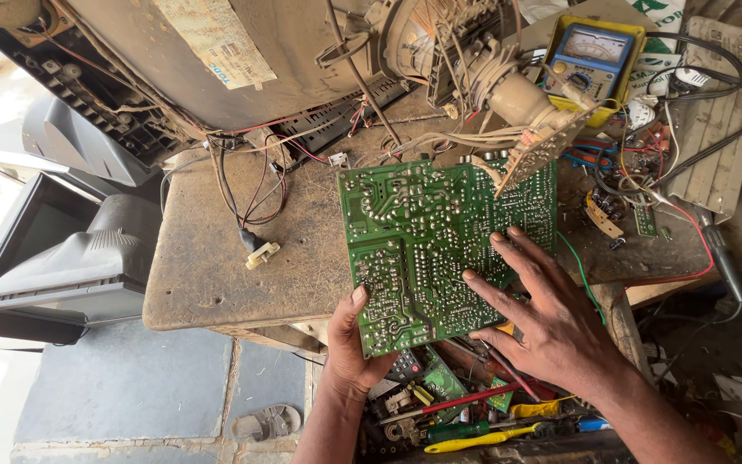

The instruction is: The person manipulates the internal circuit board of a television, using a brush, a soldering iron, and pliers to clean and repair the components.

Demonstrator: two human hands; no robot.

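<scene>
The right hand (551,322) lies flat, fingers spread, on the solder side of the green circuit board (440,249), while the left hand (355,344) pinches the board's lower left edge, thumb on top and fingers beneath. The board, tilted solder side up, overhangs the near edge of the worn workbench (216,266). Above the board, at the bench's far side, rests the bare picture tube (216,60) of a television, its neck (517,94) carrying a small tan board (547,146) that touches the circuit board's upper right corner. Left of the board, off the bench, sits a grey television casing (79,258). Upper right of the board stands a yellow analogue meter (594,56). Below the board lies a heap of screwdrivers (465,430) and parts. Left of the board, on the bench, lies a small white plug (262,253).
</scene>
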